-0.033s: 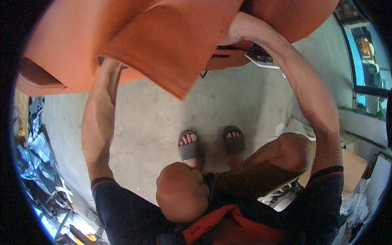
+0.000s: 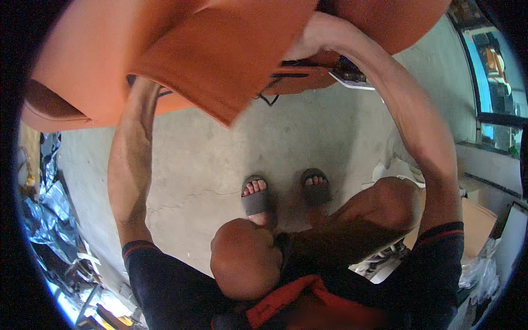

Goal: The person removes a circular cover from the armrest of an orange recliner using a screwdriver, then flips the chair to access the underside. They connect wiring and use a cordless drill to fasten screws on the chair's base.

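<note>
A large orange sheet (image 2: pixel 181 55) of leather-like material is held up close in front of me and fills the top of the view. My right hand (image 2: pixel 306 39) grips its upper right edge, the arm arching up from the right. My left forearm (image 2: pixel 132 159) rises on the left, and its hand is hidden behind the sheet. More orange upholstered pieces (image 2: pixel 49 113) lie behind the sheet. Below are my bare knees (image 2: pixel 245 258) and my feet in grey slippers (image 2: pixel 256 201) on the concrete floor (image 2: pixel 209 159).
Crumpled silvery plastic (image 2: pixel 47 220) lies along the left side. A cardboard box (image 2: pixel 478 223) and white paper scraps (image 2: pixel 393 168) sit at the right, near a glass door (image 2: pixel 495 82). A black cord (image 2: pixel 269 96) hangs below the orange pieces.
</note>
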